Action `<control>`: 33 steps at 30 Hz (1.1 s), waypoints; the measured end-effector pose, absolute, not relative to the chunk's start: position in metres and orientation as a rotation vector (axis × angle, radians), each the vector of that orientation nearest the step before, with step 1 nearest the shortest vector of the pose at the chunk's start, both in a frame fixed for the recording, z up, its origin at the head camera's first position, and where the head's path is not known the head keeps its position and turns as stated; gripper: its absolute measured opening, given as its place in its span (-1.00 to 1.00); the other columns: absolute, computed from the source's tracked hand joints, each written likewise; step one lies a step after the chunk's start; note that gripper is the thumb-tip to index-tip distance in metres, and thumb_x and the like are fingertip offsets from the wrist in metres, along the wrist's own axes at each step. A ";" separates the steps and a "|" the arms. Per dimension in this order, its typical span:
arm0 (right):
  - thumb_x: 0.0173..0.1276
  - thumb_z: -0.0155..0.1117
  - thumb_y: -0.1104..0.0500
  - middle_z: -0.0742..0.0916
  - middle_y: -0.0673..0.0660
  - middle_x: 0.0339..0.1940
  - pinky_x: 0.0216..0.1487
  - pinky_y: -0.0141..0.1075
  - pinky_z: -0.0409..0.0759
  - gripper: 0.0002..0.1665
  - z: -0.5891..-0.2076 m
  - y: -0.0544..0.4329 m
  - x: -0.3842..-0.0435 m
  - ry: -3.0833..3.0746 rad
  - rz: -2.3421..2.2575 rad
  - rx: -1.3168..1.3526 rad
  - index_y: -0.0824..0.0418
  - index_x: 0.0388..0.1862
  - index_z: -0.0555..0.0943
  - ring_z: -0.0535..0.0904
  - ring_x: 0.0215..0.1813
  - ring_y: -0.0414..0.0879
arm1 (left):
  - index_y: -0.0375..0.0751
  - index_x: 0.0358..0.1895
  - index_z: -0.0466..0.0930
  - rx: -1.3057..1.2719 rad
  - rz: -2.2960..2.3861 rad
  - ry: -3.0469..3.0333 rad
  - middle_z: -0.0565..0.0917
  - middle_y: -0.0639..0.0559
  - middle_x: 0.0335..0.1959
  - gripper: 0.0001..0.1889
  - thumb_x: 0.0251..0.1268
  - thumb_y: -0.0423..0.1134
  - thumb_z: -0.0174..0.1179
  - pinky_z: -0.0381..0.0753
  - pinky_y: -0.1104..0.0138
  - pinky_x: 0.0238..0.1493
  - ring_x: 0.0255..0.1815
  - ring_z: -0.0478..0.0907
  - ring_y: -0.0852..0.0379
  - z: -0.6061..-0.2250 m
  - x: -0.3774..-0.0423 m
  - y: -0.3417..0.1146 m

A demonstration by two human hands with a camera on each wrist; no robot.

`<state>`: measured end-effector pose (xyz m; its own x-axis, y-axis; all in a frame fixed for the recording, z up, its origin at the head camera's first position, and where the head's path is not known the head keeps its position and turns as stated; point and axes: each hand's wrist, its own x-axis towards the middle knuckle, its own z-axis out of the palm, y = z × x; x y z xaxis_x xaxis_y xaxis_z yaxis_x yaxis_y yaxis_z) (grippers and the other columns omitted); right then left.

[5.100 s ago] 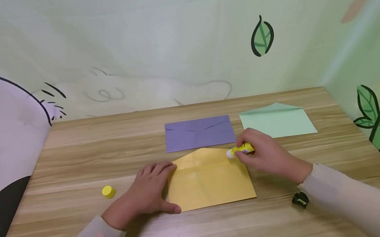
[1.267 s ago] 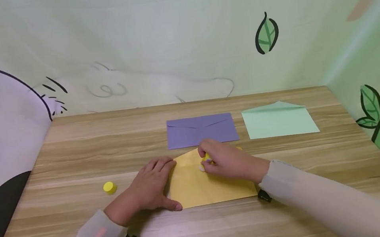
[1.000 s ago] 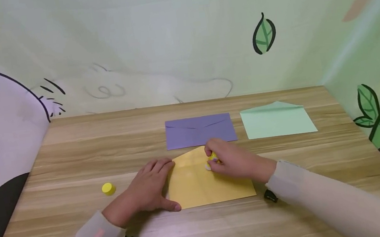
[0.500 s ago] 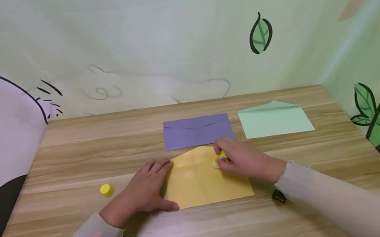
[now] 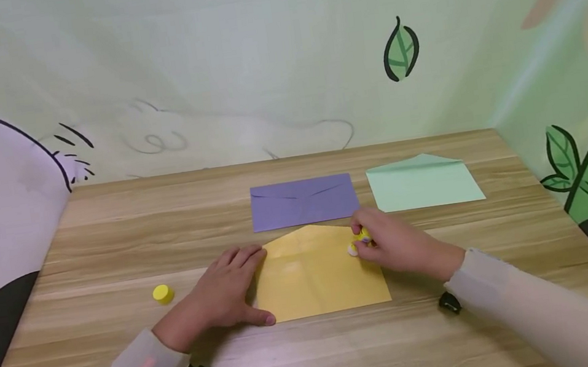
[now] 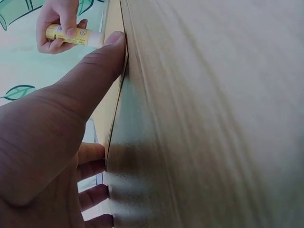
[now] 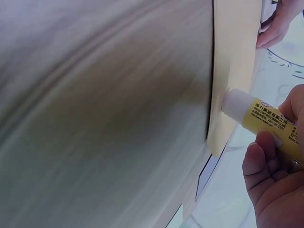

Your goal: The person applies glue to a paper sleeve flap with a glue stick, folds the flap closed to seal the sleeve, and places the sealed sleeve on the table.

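Observation:
A yellow envelope [image 5: 318, 279] lies on the table with its pointed flap opened away from the person. My left hand [image 5: 230, 291] rests at its left side, thumb on the near corner and fingers spread along the edge. My right hand [image 5: 399, 244] grips an uncapped yellow glue stick [image 7: 273, 124] at the flap's right part. In the right wrist view the white end of the glue stick meets the envelope's surface. The same glue stick [image 6: 66, 35] shows in the left wrist view, pinched between thumb and fingers. Its yellow cap [image 5: 163, 294] stands on the table left of my left hand.
Behind the yellow envelope lies a purple envelope [image 5: 303, 204] with its flap down. To the right of that is a mint green envelope [image 5: 425, 186], its flap slightly raised. A wood-grain table [image 5: 317, 360] runs back to a printed cloth backdrop [image 5: 255, 58].
The right hand went from the flap's right end to its middle, then slid back rightward with the glue stick over the last second. The left hand stays on the envelope's left edge.

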<state>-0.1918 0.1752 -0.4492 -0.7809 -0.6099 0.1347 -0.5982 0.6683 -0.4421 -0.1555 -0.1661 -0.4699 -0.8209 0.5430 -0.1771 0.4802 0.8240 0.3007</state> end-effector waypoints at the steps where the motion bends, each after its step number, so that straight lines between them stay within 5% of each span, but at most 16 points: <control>1: 0.34 0.36 0.19 0.50 0.02 -0.28 -0.34 -0.38 0.45 -0.72 -0.449 0.177 -0.192 2.851 -0.738 -1.031 0.17 -0.22 0.39 0.37 -0.34 -0.18 | -0.25 0.54 0.16 0.785 0.355 2.752 0.22 -0.10 0.54 0.24 -0.16 0.45 0.43 0.20 -0.18 0.46 0.53 0.12 -0.26 -0.470 -0.155 -0.166; 11: 0.31 0.33 0.24 0.55 0.09 -0.13 -0.28 -0.37 0.46 -0.75 -0.448 0.190 -0.192 2.900 -0.680 -1.038 0.21 -0.22 0.41 0.39 -0.26 -0.15 | -0.25 0.55 0.15 0.774 0.360 2.751 0.21 -0.11 0.55 0.24 -0.15 0.43 0.44 0.18 -0.20 0.46 0.53 0.11 -0.28 -0.469 -0.153 -0.167; 33: 0.33 0.31 0.22 0.53 0.02 -0.25 -0.31 -0.40 0.43 -0.76 -0.450 0.153 -0.196 2.828 -0.708 -1.186 0.15 -0.20 0.40 0.35 -0.31 -0.18 | -0.19 0.55 0.14 0.755 0.323 2.756 0.20 -0.07 0.55 0.29 -0.23 0.52 0.41 0.20 -0.19 0.45 0.54 0.10 -0.21 -0.472 -0.158 -0.166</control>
